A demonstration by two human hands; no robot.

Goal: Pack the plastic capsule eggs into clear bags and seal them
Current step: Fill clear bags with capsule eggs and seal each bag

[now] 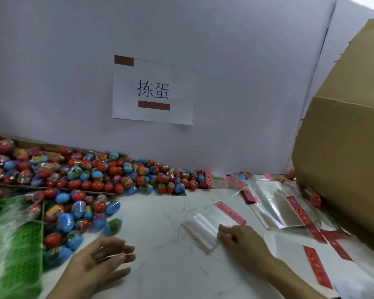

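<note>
White tabletop (160, 216), red-and-blue eggs (91, 178)

left hand (104, 257): relaxed, empty | right hand (235, 237): fingers pinching

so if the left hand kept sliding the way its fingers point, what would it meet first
Probably the clear bag that the right hand holds; the left hand points right across bare white table, though depth is unclear.

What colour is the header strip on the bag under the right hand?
Red with a small printed pattern, on the clear bag; its header strip shows best in the head view.
</note>
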